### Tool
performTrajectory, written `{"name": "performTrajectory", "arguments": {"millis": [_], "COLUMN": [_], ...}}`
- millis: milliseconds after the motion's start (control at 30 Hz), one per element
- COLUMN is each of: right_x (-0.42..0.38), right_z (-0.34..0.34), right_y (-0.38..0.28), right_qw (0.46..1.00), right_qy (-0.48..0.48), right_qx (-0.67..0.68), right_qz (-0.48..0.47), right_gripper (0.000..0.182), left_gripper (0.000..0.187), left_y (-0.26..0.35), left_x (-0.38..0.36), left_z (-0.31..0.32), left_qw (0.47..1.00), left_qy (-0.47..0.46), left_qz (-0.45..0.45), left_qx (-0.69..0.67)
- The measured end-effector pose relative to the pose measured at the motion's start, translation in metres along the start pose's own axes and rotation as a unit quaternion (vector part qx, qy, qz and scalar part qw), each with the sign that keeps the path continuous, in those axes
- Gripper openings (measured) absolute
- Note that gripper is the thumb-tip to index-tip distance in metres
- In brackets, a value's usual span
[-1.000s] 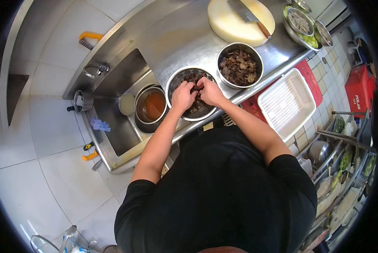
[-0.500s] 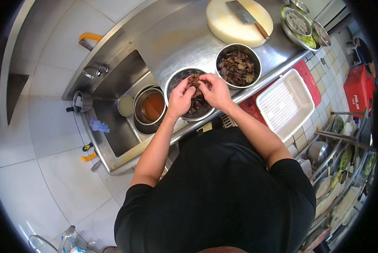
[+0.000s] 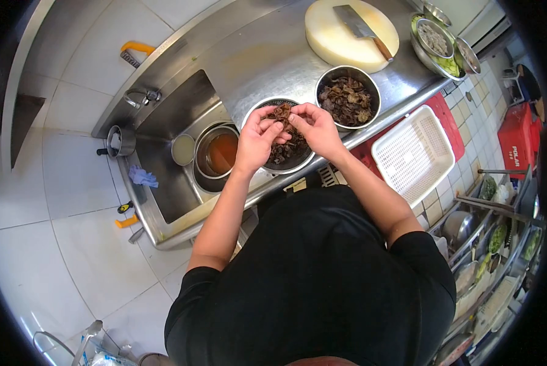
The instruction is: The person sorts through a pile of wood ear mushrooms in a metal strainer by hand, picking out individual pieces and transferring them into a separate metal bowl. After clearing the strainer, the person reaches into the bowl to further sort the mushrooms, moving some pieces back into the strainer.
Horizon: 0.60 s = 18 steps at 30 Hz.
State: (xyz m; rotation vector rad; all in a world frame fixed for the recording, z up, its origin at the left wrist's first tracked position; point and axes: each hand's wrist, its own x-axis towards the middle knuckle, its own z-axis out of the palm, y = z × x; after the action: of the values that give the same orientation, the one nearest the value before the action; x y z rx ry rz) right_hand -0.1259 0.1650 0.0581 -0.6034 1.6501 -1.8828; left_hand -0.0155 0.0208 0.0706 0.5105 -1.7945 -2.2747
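Observation:
My left hand (image 3: 256,139) and my right hand (image 3: 320,132) are closed on a brown, wrinkled piece of wood ear mushroom (image 3: 282,114), pinching it between thumbs and fingers. Both hands are above a steel colander (image 3: 289,171) at the counter's front edge. More dark wood ear mushroom (image 3: 292,148) lies inside it, partly hidden by my hands. Just right of my right hand is a deep steel pot (image 3: 378,100) holding many loose wood ear pieces (image 3: 346,101).
Left is a steel sink (image 3: 170,198) with a pot of orange-brown liquid (image 3: 221,154) and a small bowl of cloudy liquid (image 3: 182,150). A cleaver (image 3: 356,23) rests on the round chopping board (image 3: 322,36). A white plastic basket (image 3: 411,155) stands below the counter's right side.
The wood ear piece is still held between my hands, and my fingers have shifted slightly on it. The whole view has moved a little.

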Motion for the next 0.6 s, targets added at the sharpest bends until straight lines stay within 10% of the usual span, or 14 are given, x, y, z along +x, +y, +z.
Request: {"name": "performTrajectory", "arguments": {"millis": [133, 300, 600], "right_x": [-0.004, -0.008, -0.015], "right_z": [0.001, -0.003, 0.006], "right_y": [-0.005, -0.012, -0.033], "right_qw": [0.943, 0.808, 0.926], "right_qy": [0.08, 0.122, 0.066], "right_qx": [-0.198, -0.342, -0.255], "right_qz": [-0.254, -0.464, -0.272], "right_gripper": [0.012, 0.02, 0.02], "left_gripper": [0.039, 0.039, 0.026], "left_y": [-0.017, 0.005, 0.009], "left_x": [0.004, -0.007, -0.01], "left_z": [0.003, 0.005, 0.005], "left_qw": [0.991, 0.987, 0.976], "left_qy": [0.03, -0.046, 0.053], "left_qz": [0.105, -0.007, 0.123], "left_qx": [0.073, -0.152, 0.172]}}
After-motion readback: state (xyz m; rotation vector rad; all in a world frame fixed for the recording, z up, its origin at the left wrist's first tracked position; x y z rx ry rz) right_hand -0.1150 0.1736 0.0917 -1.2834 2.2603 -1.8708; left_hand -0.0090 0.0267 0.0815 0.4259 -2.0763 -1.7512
